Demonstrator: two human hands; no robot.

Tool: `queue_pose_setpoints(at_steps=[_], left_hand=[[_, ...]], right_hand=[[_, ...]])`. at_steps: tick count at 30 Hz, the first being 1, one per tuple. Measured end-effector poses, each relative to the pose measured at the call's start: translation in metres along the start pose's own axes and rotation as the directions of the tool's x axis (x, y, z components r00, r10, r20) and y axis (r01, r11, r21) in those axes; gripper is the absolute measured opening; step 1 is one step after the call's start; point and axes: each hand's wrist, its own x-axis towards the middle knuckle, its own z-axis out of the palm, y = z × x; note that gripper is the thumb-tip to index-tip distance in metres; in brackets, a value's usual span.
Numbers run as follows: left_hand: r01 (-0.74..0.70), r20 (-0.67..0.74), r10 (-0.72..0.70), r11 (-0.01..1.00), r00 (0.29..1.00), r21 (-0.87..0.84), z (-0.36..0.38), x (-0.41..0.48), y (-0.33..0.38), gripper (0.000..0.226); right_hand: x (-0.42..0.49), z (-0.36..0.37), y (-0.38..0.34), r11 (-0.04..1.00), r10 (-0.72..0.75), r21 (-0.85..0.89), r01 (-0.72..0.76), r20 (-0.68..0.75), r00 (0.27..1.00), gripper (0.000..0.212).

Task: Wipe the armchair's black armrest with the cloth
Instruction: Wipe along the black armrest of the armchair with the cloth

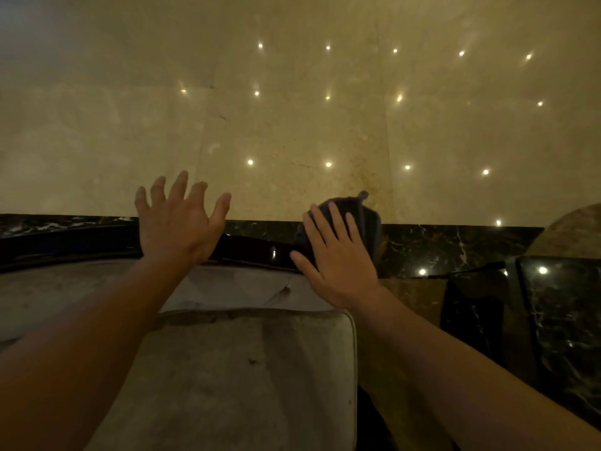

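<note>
Two bare hands reach out over the armchair. The right hand (338, 255) lies flat with its fingers (336, 219) spread on the cloth (364, 219), pressing it down instead of closing around it. The cloth is dark and folded, and it sits on the black armrest (253, 249), at the armrest's right end. A bit of the cloth sticks up past the fingertips, with a small tab at its top corner. The left hand (177, 219) is wide open, with all five fingers fanned out and nothing in its grip. It is raised over the armrest, left of the cloth, and it cannot be told if its heel touches the shiny black wood. The armrest runs as a thin curved band from the left edge toward the middle. Just below it lies the grey seat cushion (244, 369), with both forearms stretched over it. Beyond the armrest the floor (292, 125) is pale glossy stone dotted with small bright reflections of lights, crossed by a dark marble strip (455, 245). At the right sits a dark marble block (559, 320).
</note>
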Motion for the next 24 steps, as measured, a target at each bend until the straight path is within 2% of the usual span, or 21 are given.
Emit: queue_pose_setpoints(at_steps=[3, 4, 6, 7, 8, 9, 12, 17, 24], left_hand=[[0.01, 0.003, -0.01, 1.0, 1.0, -0.014, -0.001, -0.001, 0.002, 0.085], [0.012, 0.003, -0.012, 1.0, 1.0, -0.012, -0.001, -0.002, 0.002, 0.085], [0.036, -0.006, -0.036, 0.999, 0.999, 0.002, -0.002, -0.003, -0.008, 0.085], [0.048, -0.005, -0.048, 0.999, 0.999, 0.004, -0.004, -0.005, -0.016, 0.084], [0.042, -0.001, -0.042, 0.999, 0.999, 0.004, -0.004, -0.004, -0.013, 0.084], [0.048, -0.007, -0.048, 0.999, 0.999, 0.002, -0.007, -0.004, -0.015, 0.083], [0.025, 0.027, -0.025, 0.999, 0.999, -0.023, -0.011, -0.003, -0.003, 0.079], [-0.008, 0.049, 0.011, 0.999, 0.999, -0.051, -0.01, -0.006, 0.009, 0.073], [0.002, 0.036, 0.001, 0.997, 0.999, -0.074, -0.012, -0.001, 0.004, 0.068]], right_hand=[[-0.03, 0.001, 0.032, 0.992, -0.118, -0.034, 0.119, 0.012, 0.993, 0.077], [-0.033, 0.001, 0.04, 0.995, -0.099, -0.015, 0.099, 0.011, 0.995, 0.075], [-0.024, 0.001, 0.032, 0.985, 0.077, 0.157, -0.077, 0.001, 0.997, 0.072], [-0.015, 0.004, 0.018, 0.948, 0.206, 0.248, -0.199, -0.001, 0.979, 0.074], [-0.013, 0.002, 0.012, 0.912, 0.32, 0.277, -0.304, -0.013, 0.947, 0.078], [-0.01, 0.003, 0.0, 0.908, 0.362, 0.239, -0.343, -0.036, 0.932, 0.082], [-0.019, 0.012, -0.033, 0.961, 0.263, 0.104, -0.255, -0.082, 0.961, 0.087], [-0.015, 0.012, -0.083, 0.931, 0.221, 0.313, -0.186, -0.078, 0.972, 0.095], [0.021, -0.006, -0.132, 0.95, -0.033, 0.303, 0.081, -0.161, 0.986, 0.093]])
